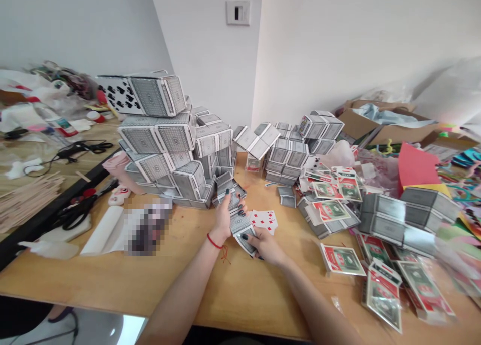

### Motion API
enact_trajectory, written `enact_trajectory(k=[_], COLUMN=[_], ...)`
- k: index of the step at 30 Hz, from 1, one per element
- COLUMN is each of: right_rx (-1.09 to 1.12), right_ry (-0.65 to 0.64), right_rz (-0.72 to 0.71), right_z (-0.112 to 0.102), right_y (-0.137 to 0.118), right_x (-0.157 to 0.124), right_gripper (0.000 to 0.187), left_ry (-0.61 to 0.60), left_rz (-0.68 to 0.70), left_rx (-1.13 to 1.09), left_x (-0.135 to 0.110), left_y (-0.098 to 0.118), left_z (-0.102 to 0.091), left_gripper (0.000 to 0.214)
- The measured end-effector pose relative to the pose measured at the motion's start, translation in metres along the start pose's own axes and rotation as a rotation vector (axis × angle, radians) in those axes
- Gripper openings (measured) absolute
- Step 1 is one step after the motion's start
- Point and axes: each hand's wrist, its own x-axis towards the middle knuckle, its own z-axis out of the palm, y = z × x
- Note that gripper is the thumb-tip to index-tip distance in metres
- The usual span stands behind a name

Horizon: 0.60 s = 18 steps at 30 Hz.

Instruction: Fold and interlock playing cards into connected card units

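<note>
Both of my hands meet over the middle of the table on a strip of grey-backed playing cards (237,224). My left hand (224,215) grips its upper part, and my right hand (265,244) pinches its lower end between thumb and fingers. Just beyond the left fingers stand folded grey card pieces (225,183); whether they join the held strip I cannot tell. Beside my right hand, several face-up diamond cards (266,219) lie on the table. Behind to the left rises a tall stack of boxes built from playing cards (165,139).
More card-built blocks (287,157) stand at the back right. Red and green card packs (383,292) are strewn across the right side of the table (240,290). Black scissors (77,209), a white glue bottle (50,249) and wooden sticks (32,199) lie at left. An open cardboard box (383,127) sits behind.
</note>
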Motion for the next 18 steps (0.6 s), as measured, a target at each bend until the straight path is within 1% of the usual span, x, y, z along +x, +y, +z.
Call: enact_trajectory(k=[3,8,11,18], right_rx=[0.076,0.132,0.152,0.210], right_ry=[-0.011,-0.081,-0.060,0.015], right_rz=[-0.029,-0.066,-0.073,-0.120], right_z=[0.000,-0.006,-0.009,-0.009], right_y=[-0.001,-0.004,-0.003,-0.003], right_x=[0.000,0.001,0.003,0.006], right_gripper=[0.035,0.033,0.032,0.030], left_ry=[-0.013,0.015,0.021,0.046], left_rz=[-0.005,-0.019,0.000,-0.008], left_rx=[0.010,0.004,0.015,0.112], left_x=[-0.002,-0.003,-0.002,0.002], left_y=[-0.001,0.001,-0.001,-0.011], left_z=[0.002,0.004,0.002,-0.005], left_gripper=[0.027,0.029,0.029,0.032])
